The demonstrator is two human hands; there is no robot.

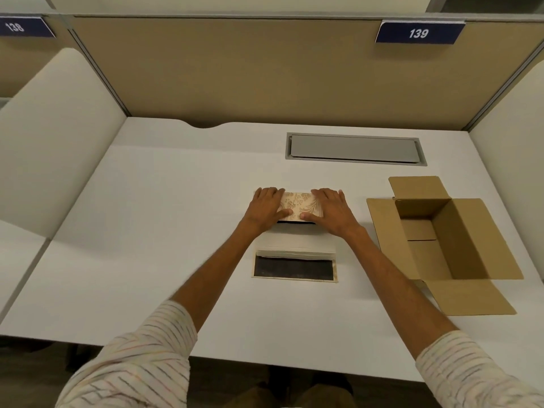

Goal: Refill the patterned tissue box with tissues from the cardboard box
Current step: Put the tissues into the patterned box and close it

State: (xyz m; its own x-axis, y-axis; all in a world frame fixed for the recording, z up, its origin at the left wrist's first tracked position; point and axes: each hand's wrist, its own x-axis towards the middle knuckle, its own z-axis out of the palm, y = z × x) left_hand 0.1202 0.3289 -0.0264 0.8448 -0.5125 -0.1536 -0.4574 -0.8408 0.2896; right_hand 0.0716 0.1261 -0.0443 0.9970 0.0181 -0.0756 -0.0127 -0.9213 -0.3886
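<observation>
The patterned tissue box (pixel 297 204), beige with a leaf print, lies in the middle of the white desk (pixel 164 231). My left hand (pixel 265 209) rests on its left end and my right hand (pixel 331 210) on its right end, fingers curled over the far edge and thumbs on top. A white stack of tissues (pixel 294 242) shows at the box's near side. In front of it an open flap with a dark lining (pixel 294 269) lies flat on the desk. To the right stands the brown cardboard box (pixel 441 231), flaps spread open; nothing shows inside it.
A grey cable hatch (pixel 354 149) is set into the desk behind the boxes. Tan partition walls (pixel 250 72) close the back and white ones the sides, with a blue sign reading 139 (pixel 419 32). The desk's front edge runs just above my sleeves.
</observation>
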